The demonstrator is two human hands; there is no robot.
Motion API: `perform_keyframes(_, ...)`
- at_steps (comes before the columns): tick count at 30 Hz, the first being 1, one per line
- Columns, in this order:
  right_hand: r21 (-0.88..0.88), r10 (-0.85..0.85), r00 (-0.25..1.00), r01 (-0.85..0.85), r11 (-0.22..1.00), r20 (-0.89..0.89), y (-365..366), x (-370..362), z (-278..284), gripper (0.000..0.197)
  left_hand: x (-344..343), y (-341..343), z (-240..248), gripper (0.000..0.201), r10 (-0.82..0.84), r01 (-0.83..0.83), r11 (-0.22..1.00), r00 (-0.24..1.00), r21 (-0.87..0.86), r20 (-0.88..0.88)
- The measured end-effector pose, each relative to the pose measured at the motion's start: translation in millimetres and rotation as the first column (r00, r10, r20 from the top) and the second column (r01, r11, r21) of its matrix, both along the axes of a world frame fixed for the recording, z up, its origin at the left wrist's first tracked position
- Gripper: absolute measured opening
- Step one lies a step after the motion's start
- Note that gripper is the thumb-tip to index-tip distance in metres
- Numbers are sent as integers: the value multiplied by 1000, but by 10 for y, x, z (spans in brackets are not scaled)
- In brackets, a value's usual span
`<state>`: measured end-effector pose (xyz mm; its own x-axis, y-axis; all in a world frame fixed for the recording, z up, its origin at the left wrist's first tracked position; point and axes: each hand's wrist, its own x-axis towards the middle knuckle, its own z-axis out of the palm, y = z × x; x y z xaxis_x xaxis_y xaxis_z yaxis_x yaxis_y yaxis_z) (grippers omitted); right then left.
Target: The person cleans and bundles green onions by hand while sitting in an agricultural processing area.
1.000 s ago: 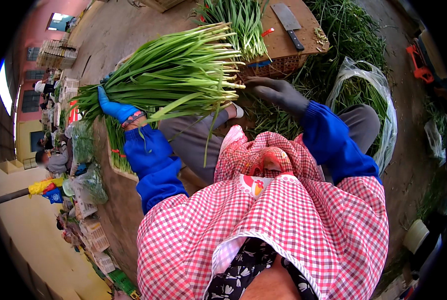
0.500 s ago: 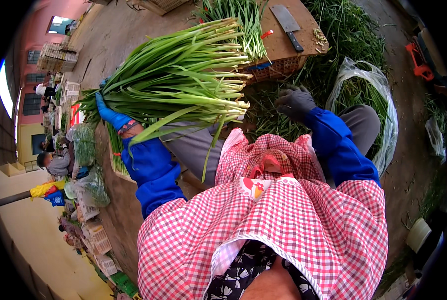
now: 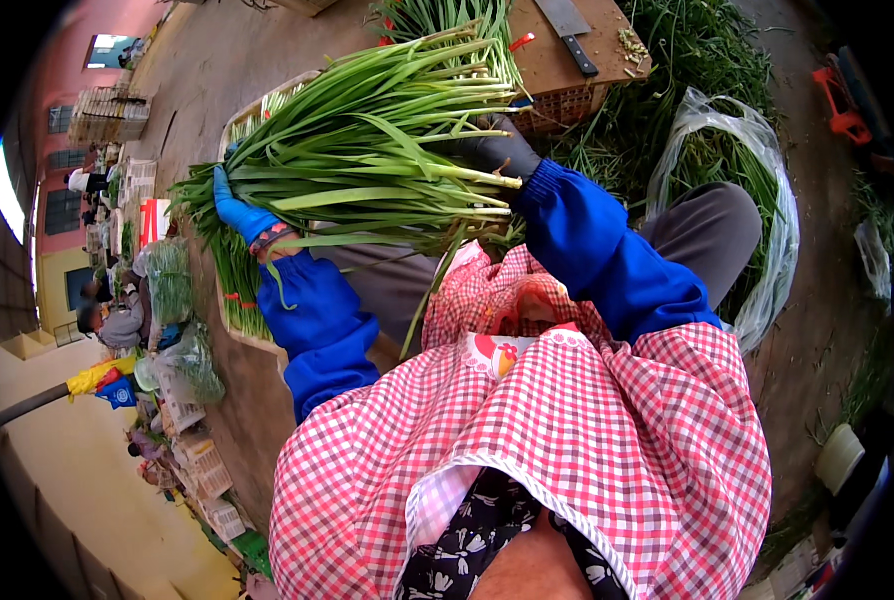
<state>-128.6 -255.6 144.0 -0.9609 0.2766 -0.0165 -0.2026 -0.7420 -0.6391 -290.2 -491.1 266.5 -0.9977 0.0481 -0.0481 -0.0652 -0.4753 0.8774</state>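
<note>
Green onions, a thick long-leaved bundle, lie crosswise over the person's lap, pale stalk ends to the right and dark leaf tips fanning out to the left. The left hand, in a blue glove, grips the bundle from below near the leafy end, fingers curled around the leaves. The right hand, in a dark glove, closes on the stalk end from the far side, its fingers partly buried among the stalks. The bundle thus spans the gap between both hands, above the grey-trousered knees and the red checked apron.

Beyond the bundle, on the far side, a wooden board rests on a crate and carries a cleaver. At right, a clear plastic bag holds more greens. A tray of greens lies on the ground at left.

Compared with a second ago, the right hand has come up from the knee area to the stalk end, and the bundle sits nearer the body, more level.
</note>
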Motion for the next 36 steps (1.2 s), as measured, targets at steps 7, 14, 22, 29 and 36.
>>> perform_keyframes(7, 161, -318, 902, 281, 946, 293, 43, 124, -130, 15, -8, -45, -120, 45, 76, -76, 997, 992, -6, -100)
perform_keyframes(14, 175, -135, 932, 79, 981, 337, 672, 811, -415, 29, -172, -96, -148, 44, 167, -163, 985, 981, 58, -96)
perform_keyframes(22, 363, 273, 917, -369, 855, 290, 174, 905, -15, 56, 42, -81, -55, 37, 184, -160, 966, 977, 202, -106)
perform_keyframes(29, -245, 163, 906, -68, 967, 391, -107, 508, -680, 23, 586, 1095, 280, 17, 195, -194, 877, 980, 440, 43)
perform_keyframes(36, -88, 6, 938, 26, 996, 348, 366, 841, -1326, 28, 925, 1435, -32, 13, -51, 83, 955, 992, 285, -119)
